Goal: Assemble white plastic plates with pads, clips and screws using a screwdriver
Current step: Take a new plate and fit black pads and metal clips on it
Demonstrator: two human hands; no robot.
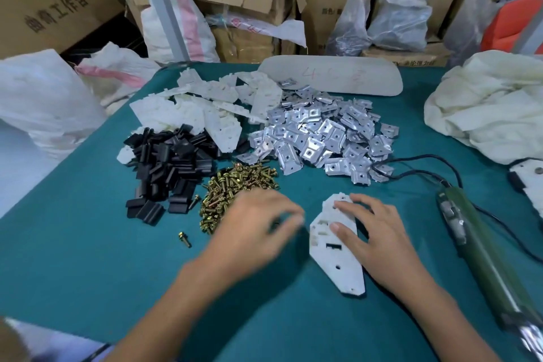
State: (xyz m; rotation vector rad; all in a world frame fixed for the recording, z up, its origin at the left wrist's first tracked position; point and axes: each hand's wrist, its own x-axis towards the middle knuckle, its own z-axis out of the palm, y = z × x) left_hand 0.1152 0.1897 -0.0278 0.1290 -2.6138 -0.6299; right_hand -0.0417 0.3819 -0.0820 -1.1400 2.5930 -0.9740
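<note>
1. Our right hand lay flat on a single white plastic plate, fingers straight and spread. It pinned the plate to the teal-covered table, with thumb and forefinger touching the plate's notched far half.
2. Our left hand, blurred, hovered just left of that plate at the near edge of the brass-coloured screws. Its fingers looked curled, but we could not tell whether they held anything.
3. The plate under our right hand showed bare slots and open screw holes, with no pad, clip or screw on it that we could see. We judged this unit barely begun.
4. Stock sat beyond our hands: black pads beyond the left hand and metal clips beyond the right. More white plates were heaped behind both piles. One stray screw lay left of our left hand.
5. The green electric screwdriver lay near our right hand, on its right side, with neither hand on it. Its cord ran off beyond the hand.
6. Farther right, at the frame's edge, a white plate with a dark piece was partly cut off. It may have been a finished unit, but we could not be sure. Judging by the size of the piles, most of the assembling appeared to lie ahead.
</note>
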